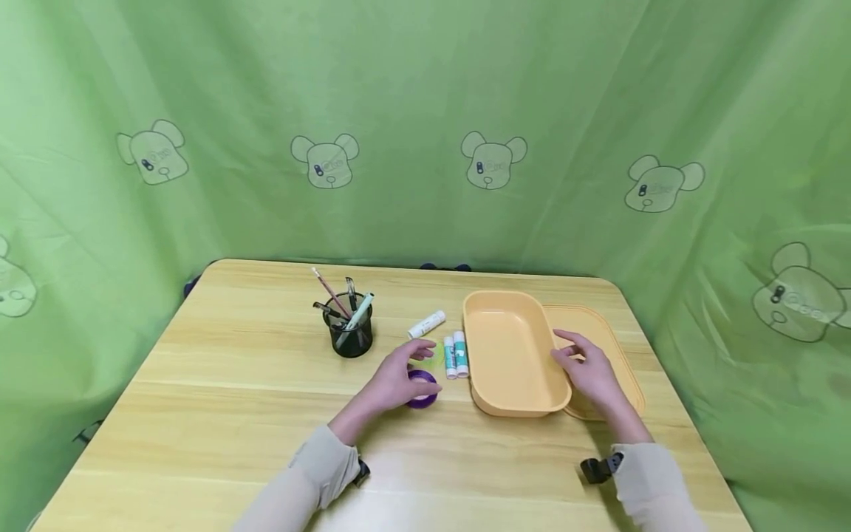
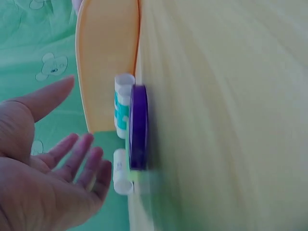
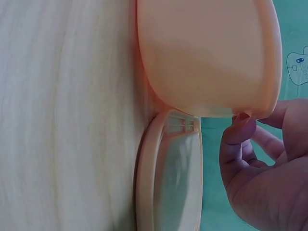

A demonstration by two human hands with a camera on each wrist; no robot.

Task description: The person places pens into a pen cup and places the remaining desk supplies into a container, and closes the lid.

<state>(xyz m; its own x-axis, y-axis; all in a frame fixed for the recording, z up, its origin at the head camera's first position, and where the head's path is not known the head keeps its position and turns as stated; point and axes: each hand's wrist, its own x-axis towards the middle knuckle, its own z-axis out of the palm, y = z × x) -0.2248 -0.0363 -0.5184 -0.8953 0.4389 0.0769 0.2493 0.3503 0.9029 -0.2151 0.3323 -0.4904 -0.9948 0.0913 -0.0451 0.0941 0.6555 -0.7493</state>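
My left hand (image 1: 397, 375) is spread above a purple roll of tape (image 1: 422, 399) that lies flat on the table, fingers apart and nothing gripped. Beyond the roll, a yellow-green item (image 1: 435, 360) is partly hidden by that hand. Two glue sticks (image 2: 123, 108) with white and teal labels lie side by side against the left of a light-orange plastic box (image 1: 508, 355). A third white stick (image 1: 426, 325) lies at an angle farther back. My right hand (image 1: 588, 372) pinches the box's right rim between thumb (image 3: 245, 126) and fingers.
The matching orange lid (image 1: 608, 355) lies right of the box, partly under its edge. A black mesh pen holder (image 1: 352, 340) with several pens and a pencil stands at the left. Green curtain (image 1: 412, 89) with bear-like heads hangs around the wooden table (image 1: 219, 355).
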